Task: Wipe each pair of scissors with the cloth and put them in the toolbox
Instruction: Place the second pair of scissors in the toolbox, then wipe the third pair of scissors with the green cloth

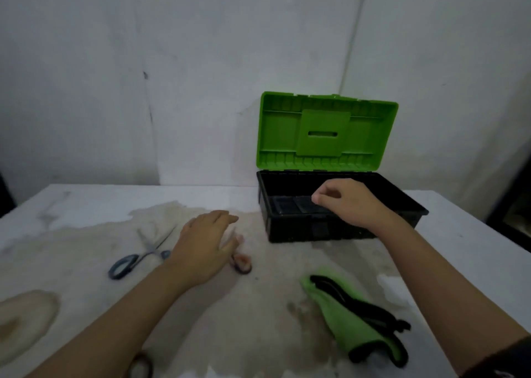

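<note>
A black toolbox (pixel 290 228) with its green lid (pixel 327 130) raised stands at the back right of the table. My right hand (pixel 347 202) hovers over its open tray, fingers loosely curled, nothing visibly held. My left hand (pixel 204 242) reaches flat over pink-handled scissors (pixel 242 262), thumb beside them, fingers straight. Grey-handled scissors (pixel 138 258) lie open to the left of that hand. A green cloth with black edging (pixel 347 314) lies crumpled at the front right. A dark scissor handle (pixel 140 363) shows at the bottom edge, partly hidden by my left forearm.
The white table (pixel 86 205) is stained brown across its middle. A white wall rises right behind the toolbox. A dark object stands past the table's right edge (pixel 514 205).
</note>
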`<action>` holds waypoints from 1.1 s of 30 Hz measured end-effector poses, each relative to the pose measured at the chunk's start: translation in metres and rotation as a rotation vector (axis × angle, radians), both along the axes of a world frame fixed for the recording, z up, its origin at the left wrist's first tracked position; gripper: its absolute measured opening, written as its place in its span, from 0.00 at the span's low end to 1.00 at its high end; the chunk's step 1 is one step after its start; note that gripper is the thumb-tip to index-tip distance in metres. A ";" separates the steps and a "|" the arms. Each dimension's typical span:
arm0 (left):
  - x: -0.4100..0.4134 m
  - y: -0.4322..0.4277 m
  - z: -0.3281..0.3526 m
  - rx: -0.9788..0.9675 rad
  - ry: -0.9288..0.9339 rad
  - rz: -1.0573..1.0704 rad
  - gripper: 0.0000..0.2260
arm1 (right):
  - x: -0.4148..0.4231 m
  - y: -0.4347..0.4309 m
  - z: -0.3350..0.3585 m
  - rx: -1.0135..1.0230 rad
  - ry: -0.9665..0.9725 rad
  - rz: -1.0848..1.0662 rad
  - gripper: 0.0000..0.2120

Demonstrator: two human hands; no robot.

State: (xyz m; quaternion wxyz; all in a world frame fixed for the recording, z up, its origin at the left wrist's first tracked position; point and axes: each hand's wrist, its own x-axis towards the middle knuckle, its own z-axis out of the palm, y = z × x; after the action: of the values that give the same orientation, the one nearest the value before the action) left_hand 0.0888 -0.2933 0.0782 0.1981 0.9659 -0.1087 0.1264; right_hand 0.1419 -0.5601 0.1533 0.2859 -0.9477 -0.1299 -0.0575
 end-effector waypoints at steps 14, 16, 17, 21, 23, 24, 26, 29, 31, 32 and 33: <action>-0.154 0.090 -0.022 -0.048 0.028 0.361 0.14 | -0.119 0.025 -0.075 -0.489 0.286 -0.189 0.32; -0.163 0.096 -0.026 -0.051 0.013 0.413 0.15 | -0.122 0.025 -0.083 -0.489 0.235 -0.247 0.29; -0.166 0.099 -0.028 -0.038 0.016 0.445 0.16 | -0.123 0.024 -0.087 -0.489 0.210 -0.278 0.28; -0.174 0.108 -0.036 0.007 0.061 0.533 0.18 | -0.128 0.022 -0.097 -0.500 0.116 -0.338 0.24; -0.176 0.108 -0.038 0.025 0.087 0.539 0.18 | -0.129 0.022 -0.100 -0.472 0.038 -0.339 0.22; -0.177 0.107 -0.038 0.035 0.102 0.535 0.18 | -0.131 0.023 -0.101 -0.437 0.004 -0.336 0.22; -0.178 0.105 -0.036 0.047 0.131 0.523 0.17 | -0.133 0.029 -0.101 -0.346 -0.045 -0.314 0.20; -0.180 0.101 -0.033 0.063 0.157 0.525 0.14 | -0.136 0.043 -0.096 -0.152 -0.064 -0.254 0.21; -0.179 0.101 -0.032 -0.004 0.186 0.534 0.13 | -0.136 0.052 -0.092 -0.040 -0.086 -0.194 0.22; -0.178 0.102 -0.031 -0.050 0.210 0.536 0.12 | -0.136 0.057 -0.090 -0.001 -0.099 -0.162 0.22; -0.177 0.101 -0.030 -0.100 0.238 0.532 0.10 | -0.136 0.061 -0.087 0.042 -0.105 -0.131 0.22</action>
State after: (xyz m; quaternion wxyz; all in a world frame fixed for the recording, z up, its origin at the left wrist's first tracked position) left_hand -0.0884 -0.1919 0.0485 0.2165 0.9576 0.1788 0.0648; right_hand 0.0063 -0.4993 0.0668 0.2940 -0.9437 -0.0813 -0.1283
